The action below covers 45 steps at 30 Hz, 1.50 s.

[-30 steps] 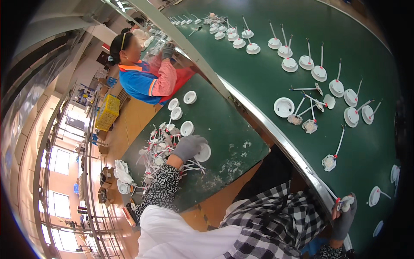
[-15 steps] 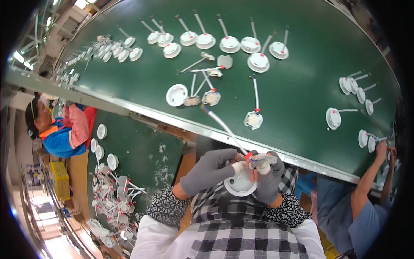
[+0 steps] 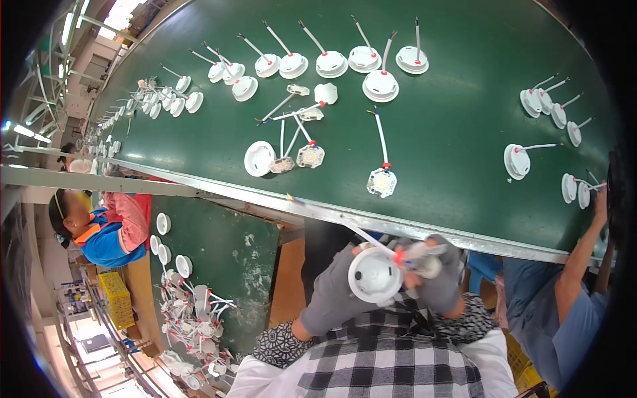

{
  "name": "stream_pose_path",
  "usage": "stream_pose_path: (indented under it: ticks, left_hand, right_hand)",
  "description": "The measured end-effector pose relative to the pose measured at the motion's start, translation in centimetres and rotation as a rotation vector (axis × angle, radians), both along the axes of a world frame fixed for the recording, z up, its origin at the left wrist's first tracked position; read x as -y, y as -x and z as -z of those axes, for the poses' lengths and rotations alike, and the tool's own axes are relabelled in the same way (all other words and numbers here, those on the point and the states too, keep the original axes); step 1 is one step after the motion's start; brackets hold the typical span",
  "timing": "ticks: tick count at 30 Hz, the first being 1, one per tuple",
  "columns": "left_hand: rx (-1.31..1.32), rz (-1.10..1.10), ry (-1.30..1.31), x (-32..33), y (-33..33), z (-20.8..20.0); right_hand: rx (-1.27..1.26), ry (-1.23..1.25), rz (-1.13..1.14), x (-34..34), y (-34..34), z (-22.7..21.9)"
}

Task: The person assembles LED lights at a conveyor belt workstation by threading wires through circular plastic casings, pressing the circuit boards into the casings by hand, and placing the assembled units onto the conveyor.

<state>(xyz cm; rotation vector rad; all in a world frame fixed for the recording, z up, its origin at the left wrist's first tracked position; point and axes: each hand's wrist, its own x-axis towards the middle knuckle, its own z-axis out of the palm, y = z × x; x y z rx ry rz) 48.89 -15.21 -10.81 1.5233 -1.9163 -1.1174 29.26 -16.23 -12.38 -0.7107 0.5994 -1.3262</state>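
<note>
In front of my lap, my left hand [image 3: 335, 285] wears a grey glove and is closed on a white round lamp housing [image 3: 375, 273], whose hollow side faces up. My right hand [image 3: 438, 275], gloved too and smeared by motion, is closed on a small LED board [image 3: 423, 259] just right of the housing. From its red collar [image 3: 399, 257] a white cable [image 3: 361, 232] slants up and left, passing behind the housing, over the table edge. Fingers of both hands are partly hidden. On the table ahead lies another LED board with cable [image 3: 382, 182].
The green table [image 3: 451, 152] has a metal front edge [image 3: 424, 232]. White lamp housings with cables [image 3: 332, 64] stand in a far row. Loose boards [image 3: 310, 156] lie nearer. A side table at left holds a cable heap [image 3: 196, 318]. Co-workers sit left [image 3: 109, 225] and right [image 3: 557, 298].
The housing has come up from below my fingers, now in front of my left hand. My right hand and the LED board have moved right. The view has shifted slightly.
</note>
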Motion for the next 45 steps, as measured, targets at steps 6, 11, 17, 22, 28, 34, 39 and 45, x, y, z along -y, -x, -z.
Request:
stream_pose_path:
  ticks: [6,11,17,22,28,34,39,45]
  left_hand:
    - [0.073,-0.200,0.124,0.9,-1.8,-0.1]
    - [0.160,-0.193,0.279,1.4,-1.6,-1.1]
    - [0.250,-0.176,0.393,1.2,-2.3,-0.5]
    - [0.408,-0.140,0.579,1.1,-2.3,-0.3]
    - [0.581,-0.056,0.704,1.0,-1.8,-0.4]
    - [0.443,-0.002,0.663,0.2,-2.1,0.2]
    - [0.372,-0.016,0.566,-0.3,-1.8,0.1]
    - [0.180,-0.062,0.143,-1.2,-2.4,0.8]
  right_hand:
    - [-0.011,-0.200,-0.170,-2.4,5.5,-0.9]
    - [-0.099,-0.252,-0.249,-2.6,4.8,-1.4]
    - [-0.279,-0.231,-0.286,-2.3,4.0,-2.4]
    - [-0.462,-0.239,-0.303,-1.9,2.6,-3.4]
    - [-0.831,-0.006,-0.329,-0.3,0.8,-3.0]
    - [-0.676,-0.082,-0.407,-0.2,-1.3,-3.7]
    - [-0.703,-0.067,-0.354,-0.8,-2.5,-2.8]
    - [-0.780,0.077,-0.224,-1.8,-3.7,-1.5]
